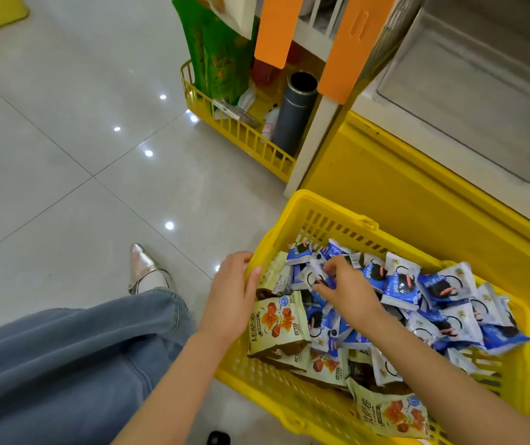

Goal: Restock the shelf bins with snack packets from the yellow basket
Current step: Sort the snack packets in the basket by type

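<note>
Head view: the yellow basket [323,202] sits at lower right, heaped with blue-and-white snack packets [398,284] and beige packets [281,322]. The left hand [233,297] grips its left rim, fingers curled over. The right hand [348,289] pinches a blue packet [311,276] mid-pile. A clear shelf bin [482,91] stands upper right.

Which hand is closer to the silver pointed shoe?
Left. The left hand holds the yellow plastic basket's rim near the silver pointed shoe; the right hand, farther, pinches a blue snack packet inside.
</note>
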`<action>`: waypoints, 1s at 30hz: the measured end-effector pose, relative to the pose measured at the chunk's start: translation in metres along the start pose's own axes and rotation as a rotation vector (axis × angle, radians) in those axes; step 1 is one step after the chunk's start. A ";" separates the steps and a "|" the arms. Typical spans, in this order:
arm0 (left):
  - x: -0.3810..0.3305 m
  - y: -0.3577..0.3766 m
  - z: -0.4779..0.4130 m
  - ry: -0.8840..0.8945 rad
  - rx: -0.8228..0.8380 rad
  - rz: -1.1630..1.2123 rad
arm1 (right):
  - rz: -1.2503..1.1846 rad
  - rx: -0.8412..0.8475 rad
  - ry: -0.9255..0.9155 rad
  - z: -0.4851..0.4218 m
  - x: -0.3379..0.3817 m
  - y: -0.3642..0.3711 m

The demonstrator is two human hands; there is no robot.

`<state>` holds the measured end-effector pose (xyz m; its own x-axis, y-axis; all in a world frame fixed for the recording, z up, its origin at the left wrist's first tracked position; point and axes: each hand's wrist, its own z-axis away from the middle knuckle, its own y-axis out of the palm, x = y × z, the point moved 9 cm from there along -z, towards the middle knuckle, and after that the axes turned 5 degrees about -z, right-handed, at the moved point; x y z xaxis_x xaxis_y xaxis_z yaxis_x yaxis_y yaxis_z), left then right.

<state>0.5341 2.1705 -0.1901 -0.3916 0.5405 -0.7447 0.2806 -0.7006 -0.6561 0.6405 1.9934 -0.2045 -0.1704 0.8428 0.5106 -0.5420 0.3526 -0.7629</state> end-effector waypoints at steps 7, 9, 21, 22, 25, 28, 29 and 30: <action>-0.053 0.015 0.022 -0.167 0.240 0.716 | -0.764 -0.072 -0.037 0.051 0.041 -0.035; -0.064 0.031 0.033 -0.164 0.401 0.792 | -0.852 -0.057 -0.125 0.060 0.054 -0.031; -0.015 -0.013 0.031 -0.300 0.093 0.720 | -0.029 0.002 0.152 0.043 -0.012 0.079; -0.013 -0.014 0.031 -0.308 0.086 0.730 | -0.004 -0.025 0.199 0.044 -0.017 0.079; -0.012 -0.015 0.030 -0.316 0.078 0.731 | -0.213 -0.010 0.298 0.044 -0.027 0.088; -0.011 -0.014 0.029 -0.322 0.070 0.726 | -0.291 0.068 0.262 0.041 -0.025 0.098; -0.010 -0.013 0.029 -0.328 0.069 0.720 | -0.295 0.086 0.252 0.040 -0.024 0.098; -0.010 -0.012 0.030 -0.334 0.069 0.715 | -0.289 0.104 0.231 0.038 -0.023 0.099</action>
<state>0.5089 2.1593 -0.1713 -0.3819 -0.2124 -0.8995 0.5126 -0.8585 -0.0149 0.5592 1.9932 -0.2764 0.1851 0.7882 0.5870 -0.6233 0.5559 -0.5499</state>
